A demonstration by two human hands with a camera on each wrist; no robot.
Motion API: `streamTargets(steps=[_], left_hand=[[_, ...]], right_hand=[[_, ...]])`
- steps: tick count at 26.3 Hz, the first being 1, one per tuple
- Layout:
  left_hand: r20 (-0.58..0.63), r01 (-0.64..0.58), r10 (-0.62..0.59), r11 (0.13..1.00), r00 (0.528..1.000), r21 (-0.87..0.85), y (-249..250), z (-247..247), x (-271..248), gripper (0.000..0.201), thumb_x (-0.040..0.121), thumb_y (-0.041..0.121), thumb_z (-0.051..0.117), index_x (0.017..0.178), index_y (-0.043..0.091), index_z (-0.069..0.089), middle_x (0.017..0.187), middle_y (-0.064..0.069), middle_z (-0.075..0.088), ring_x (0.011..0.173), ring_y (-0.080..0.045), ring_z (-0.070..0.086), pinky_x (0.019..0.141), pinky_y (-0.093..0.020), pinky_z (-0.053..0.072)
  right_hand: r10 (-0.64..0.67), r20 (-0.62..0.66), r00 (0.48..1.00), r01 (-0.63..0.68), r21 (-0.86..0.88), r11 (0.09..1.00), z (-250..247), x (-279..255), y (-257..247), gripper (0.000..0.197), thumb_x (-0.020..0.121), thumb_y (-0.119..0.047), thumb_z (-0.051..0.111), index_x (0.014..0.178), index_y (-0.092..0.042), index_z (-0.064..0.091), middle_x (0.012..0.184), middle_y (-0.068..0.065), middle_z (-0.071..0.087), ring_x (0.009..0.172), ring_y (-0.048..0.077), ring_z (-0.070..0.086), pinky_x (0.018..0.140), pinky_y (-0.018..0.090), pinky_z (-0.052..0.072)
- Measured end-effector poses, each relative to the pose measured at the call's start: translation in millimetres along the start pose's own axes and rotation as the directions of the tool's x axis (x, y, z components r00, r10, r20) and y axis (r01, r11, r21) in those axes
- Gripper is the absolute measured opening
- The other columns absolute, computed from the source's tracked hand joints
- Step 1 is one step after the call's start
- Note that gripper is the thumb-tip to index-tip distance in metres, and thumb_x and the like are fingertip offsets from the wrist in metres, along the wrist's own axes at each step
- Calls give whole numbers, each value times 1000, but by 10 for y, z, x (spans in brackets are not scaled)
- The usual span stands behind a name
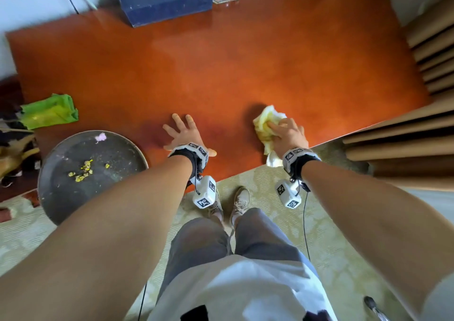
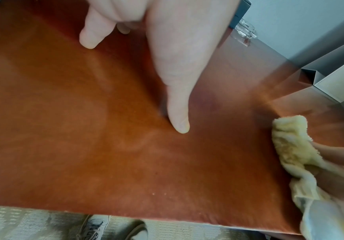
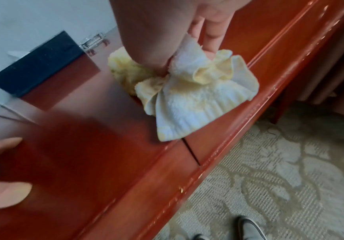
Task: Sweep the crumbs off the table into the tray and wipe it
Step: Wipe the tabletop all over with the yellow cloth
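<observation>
While your right hand gripped a bunched yellow cloth near the table's front right corner, likely wiping, your left hand lay flat with fingers spread near the front edge, probably for support. Yellow crumbs already sat in the round tray at the front left corner.
</observation>
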State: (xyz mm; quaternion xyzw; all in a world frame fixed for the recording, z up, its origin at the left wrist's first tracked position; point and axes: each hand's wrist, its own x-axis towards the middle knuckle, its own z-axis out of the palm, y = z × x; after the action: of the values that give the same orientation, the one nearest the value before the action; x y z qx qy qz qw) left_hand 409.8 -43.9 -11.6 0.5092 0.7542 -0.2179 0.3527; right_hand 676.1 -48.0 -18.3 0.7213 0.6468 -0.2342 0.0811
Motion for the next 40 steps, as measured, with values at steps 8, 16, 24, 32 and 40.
streamTargets(steps=[8,16,24,32,40], left_hand=[[24,4,-4,1000,1000,-9,-5,-7,40,141,58,61,84,154,23,-12,159,-9,-27,146,-44,-14,103,-71,30],[27,24,-24,1000,999,-8,16,-21,32,143,55,63,84,154,26,-12,158,-6,-29,146,-43,-14,102,-71,31],[-3,34,-34,998,999,-59,7,-44,30,132,61,50,87,154,31,-6,159,0,-24,147,-38,-13,105,-66,34],[-186,87,-96,995,978,-56,-3,-305,162,104,65,46,84,146,27,22,152,-4,16,132,-32,28,83,-46,49],[-92,115,-121,991,988,-76,-382,-829,620,131,62,51,87,155,27,-3,162,-3,-18,148,-37,-11,107,-70,25]], right_hand=[[15,68,998,-8,-104,995,-257,617,-397,59,85,3,44,127,-38,54,137,-1,36,122,33,36,79,31,50],[-455,301,838,532,-263,805,-125,511,-1208,69,86,2,51,134,-46,45,134,-10,36,122,30,34,77,37,53],[-615,460,640,759,-260,596,-191,614,-1097,63,91,-2,52,132,-50,47,131,-10,39,115,23,42,73,35,55],[-579,267,770,627,-150,765,-237,811,-949,53,91,-10,51,131,-44,51,128,-7,44,114,22,43,78,28,47],[109,-2,994,-108,160,981,-545,1344,-732,51,85,-1,40,126,-29,50,127,3,38,95,21,43,74,31,40]])
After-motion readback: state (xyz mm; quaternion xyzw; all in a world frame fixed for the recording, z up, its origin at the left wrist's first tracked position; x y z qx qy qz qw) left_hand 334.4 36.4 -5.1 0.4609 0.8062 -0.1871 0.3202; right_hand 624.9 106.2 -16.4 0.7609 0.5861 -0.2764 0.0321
